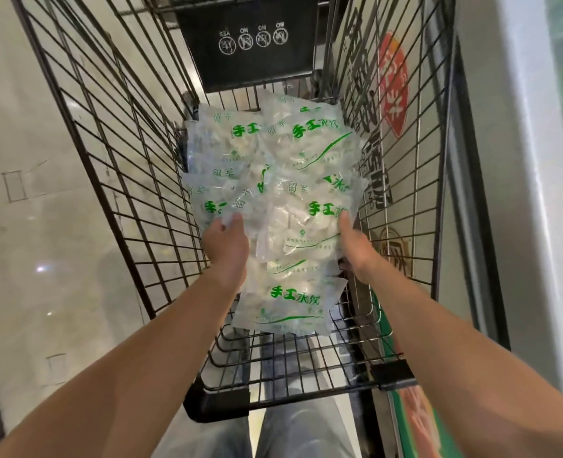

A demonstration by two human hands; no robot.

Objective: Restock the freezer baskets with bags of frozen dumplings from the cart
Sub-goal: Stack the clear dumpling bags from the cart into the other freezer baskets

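Reaching down into the black wire cart (114, 166) from the bottom of the frame, both bare forearms meet at a heap of clear dumpling bags (273, 180) printed in green, which fills the centre of the picture and lies on the cart's floor. The left hand (225, 246), just left of centre, has its fingers curled round the near left edge of the bag on top of the heap (303, 223), the plastic bunched up at its fingertips. The right hand (356, 249), just right of centre, lies against that bag's right edge with the thumb stretched along the plastic; its other fingers are tucked behind the bag, so whether they grip it cannot be told. Another bag (293, 305) sits lower in the frame, between the two wrists, its green lettering facing the camera. More bags overlap toward the upper centre, reaching the cart's far end, where a black panel (247, 38) with four round white symbols stands upright. Pale glossy floor tiles (35, 226) fill the left of the frame. Along the right edge runs a white freezer cabinet (518, 160), with a red sign (393, 87) seen through the cart's right wall. Grey trousers (300, 428) show at the bottom centre, under the cart's near rim.
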